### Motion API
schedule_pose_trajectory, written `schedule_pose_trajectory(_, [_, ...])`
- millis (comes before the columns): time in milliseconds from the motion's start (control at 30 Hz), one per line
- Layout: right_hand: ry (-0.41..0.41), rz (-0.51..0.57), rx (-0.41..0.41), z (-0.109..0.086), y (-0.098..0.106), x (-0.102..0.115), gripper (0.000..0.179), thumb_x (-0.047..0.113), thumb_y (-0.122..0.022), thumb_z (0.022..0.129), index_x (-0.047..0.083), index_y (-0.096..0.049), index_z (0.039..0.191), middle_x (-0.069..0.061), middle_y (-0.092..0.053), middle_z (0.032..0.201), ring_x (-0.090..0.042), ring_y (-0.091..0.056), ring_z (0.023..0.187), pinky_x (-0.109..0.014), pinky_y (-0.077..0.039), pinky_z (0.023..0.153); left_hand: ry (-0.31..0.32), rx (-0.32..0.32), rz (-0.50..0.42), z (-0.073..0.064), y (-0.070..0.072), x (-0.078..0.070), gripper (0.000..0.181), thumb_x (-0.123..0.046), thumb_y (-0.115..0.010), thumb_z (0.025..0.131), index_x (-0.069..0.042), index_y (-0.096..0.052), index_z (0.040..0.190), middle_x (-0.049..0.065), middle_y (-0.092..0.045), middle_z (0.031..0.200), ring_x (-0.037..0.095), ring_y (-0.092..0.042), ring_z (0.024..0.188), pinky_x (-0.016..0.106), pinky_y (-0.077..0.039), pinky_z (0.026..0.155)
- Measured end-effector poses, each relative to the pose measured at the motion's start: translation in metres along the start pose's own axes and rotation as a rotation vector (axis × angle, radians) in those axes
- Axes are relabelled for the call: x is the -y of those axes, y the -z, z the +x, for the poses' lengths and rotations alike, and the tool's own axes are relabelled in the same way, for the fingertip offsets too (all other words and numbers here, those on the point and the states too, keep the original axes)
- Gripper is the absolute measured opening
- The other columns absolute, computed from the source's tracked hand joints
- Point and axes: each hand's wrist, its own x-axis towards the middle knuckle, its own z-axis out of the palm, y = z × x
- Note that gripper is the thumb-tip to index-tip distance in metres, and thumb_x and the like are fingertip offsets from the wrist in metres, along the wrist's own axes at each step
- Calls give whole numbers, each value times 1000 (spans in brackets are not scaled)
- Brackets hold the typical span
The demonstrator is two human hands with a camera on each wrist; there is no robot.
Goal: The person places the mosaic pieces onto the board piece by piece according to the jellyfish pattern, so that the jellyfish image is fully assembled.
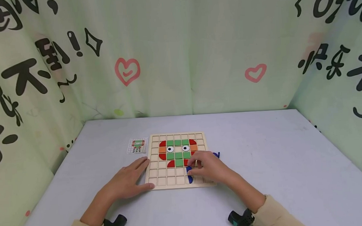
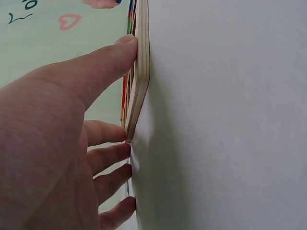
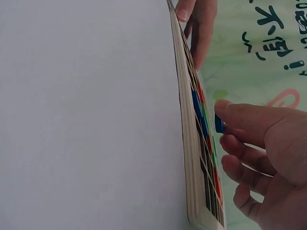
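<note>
A square wooden grid board (image 1: pixel 160 186) lies on the table with a figure of red, green, orange and white eye-patterned tiles in its cells. My left hand (image 1: pixel 127 180) rests at the board's left side, thumb on its near corner and the other fingers along the edge. Over the board's lower right part, my right hand (image 1: pixel 209 166) pinches a small blue tile (image 3: pixel 219 123) between thumb and index finger. Just below the figure, beside those fingertips, a rounded blue tile (image 1: pixel 190 179) sits in the grid. The right hand partly covers the board's right side.
A small picture card (image 1: pixel 138 145) with a similar figure on a grid lies by the board's upper left. More blue pieces (image 1: pixel 216 155) show at the board's right edge, partly behind the right hand. Printed curtains (image 1: pixel 190 58) hang along the table's back and sides.
</note>
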Motion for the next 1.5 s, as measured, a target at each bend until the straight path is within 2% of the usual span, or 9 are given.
schedule_pose_trajectory(300, [-16,-40,6,9,-12,8,19,26,-81,78,17,-72,92,5,-59,81,-9,-49,70,-19,-41,58,3,8,1,0,1,-1,91,-60,-65,83,-12,-32,152,8,-29,159,29,-30,145,55,-33,111])
schedule_pose_trajectory(567, [-18,-80,16,15,-18,12,19,27,-80,79,17,-72,93,9,-60,83,-8,-53,77,-19,-46,67,0,5,4,1,0,0,91,-60,-66,82,-11,-33,151,8,-29,158,30,-32,145,55,-34,110])
schedule_pose_trajectory(900, [-5,-79,25,17,-20,15,18,26,-80,79,16,-72,92,8,-59,83,-8,-55,79,-21,-46,68,-3,2,9,1,0,0,90,-59,-66,83,-12,-33,152,7,-29,158,29,-31,145,55,-35,110])
schedule_pose_trajectory(1233, [-51,-30,-8,11,-8,7,15,24,-80,80,18,-73,92,9,-58,80,-10,-50,69,-21,-42,57,3,6,16,0,1,-1,90,-59,-66,82,-12,-32,152,7,-29,158,29,-32,145,55,-35,109])
schedule_pose_trajectory(1500, [-123,-15,-53,0,8,-9,19,18,-80,78,15,-73,96,5,-63,87,-11,-51,74,-21,-45,62,-8,2,17,1,1,-1,90,-59,-65,83,-11,-33,151,8,-30,158,29,-32,145,55,-35,109])
